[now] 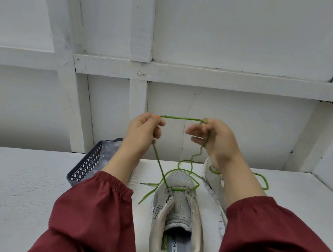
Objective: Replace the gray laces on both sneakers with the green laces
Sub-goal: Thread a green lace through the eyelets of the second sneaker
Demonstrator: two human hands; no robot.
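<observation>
**Green lace started on the first sneaker, most eyelets still empty**

Head view: the near sneaker (177, 218) stands upright on the white tabletop (12, 184), toe pointing away from the person. A green lace (181, 118) runs across its lowest pair of eyelets; the eyelets above look empty, and no gray lace shows on it. The left hand (144, 132) is raised above the shoe, fingers pinched closed on the lace, with a taut strand dropping to the left eyelet. The right hand (213, 140) is level with it, fingers loosely curled around the same lace, whose slack hangs in loops down to the toe. Between the hands the lace is stretched level.

The second sneaker (214, 182) lies on its side just beyond the right forearm, largely hidden; green lace drapes near it, and whether it is laced cannot be told. A dark mesh basket (88, 164) sits to the left.

By this showing, lacing has barely begun: the remaining eyelets here, and probably the second shoe, are left.
</observation>
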